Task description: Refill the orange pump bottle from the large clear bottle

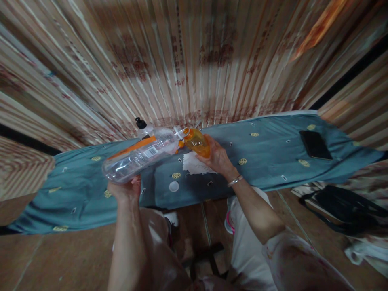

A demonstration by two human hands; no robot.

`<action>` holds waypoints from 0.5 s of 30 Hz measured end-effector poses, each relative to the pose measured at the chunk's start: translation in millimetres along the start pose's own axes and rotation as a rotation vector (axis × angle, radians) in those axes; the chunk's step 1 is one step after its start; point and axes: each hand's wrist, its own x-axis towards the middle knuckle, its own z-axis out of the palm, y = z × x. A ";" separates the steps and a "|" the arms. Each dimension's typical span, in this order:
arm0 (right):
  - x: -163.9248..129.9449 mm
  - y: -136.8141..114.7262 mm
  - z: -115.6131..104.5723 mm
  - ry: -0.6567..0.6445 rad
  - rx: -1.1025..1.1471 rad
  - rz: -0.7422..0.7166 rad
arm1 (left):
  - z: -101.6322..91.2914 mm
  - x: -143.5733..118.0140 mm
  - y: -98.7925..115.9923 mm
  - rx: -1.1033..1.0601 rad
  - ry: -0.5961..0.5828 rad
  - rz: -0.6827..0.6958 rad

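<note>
My left hand (125, 189) is closed under the base of a large clear plastic bottle (136, 159) with an orange band and a barcode label. The bottle is tilted, its neck pointing right. My right hand (216, 158) is wrapped round a small orange translucent bottle (197, 142), whose mouth meets the neck of the clear one; whether they touch, I cannot tell. Beneath the right hand lies a white cloth or paper with a jagged edge (194, 163). A round white cap (173, 186) lies on the blue cloth between my hands.
A patterned blue cloth covers the narrow table (260, 161). A bottle with a black pump top (140, 123) stands behind the clear one. A black flat object (315, 144) lies at the right. Pleated curtains (194, 60) hang behind. A black bag (342, 206) is low at the right.
</note>
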 end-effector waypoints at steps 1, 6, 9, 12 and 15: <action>0.0 -0.4 -0.4 -0.002 0.002 -0.001 | 0.4 -0.9 0.0 0.002 -0.001 0.000; 0.1 -2.9 -1.8 0.001 -0.002 0.007 | 0.1 -1.7 -0.5 0.002 -0.009 0.004; 0.2 -3.4 -1.6 0.007 -0.006 0.003 | -0.3 -0.2 -1.2 0.000 -0.005 0.008; 0.1 -3.4 -1.1 0.006 -0.007 0.003 | -0.3 1.1 -1.7 -0.005 0.000 0.010; 0.2 -3.8 -1.0 0.011 -0.002 0.004 | -1.6 2.1 -1.6 -0.010 -0.015 0.009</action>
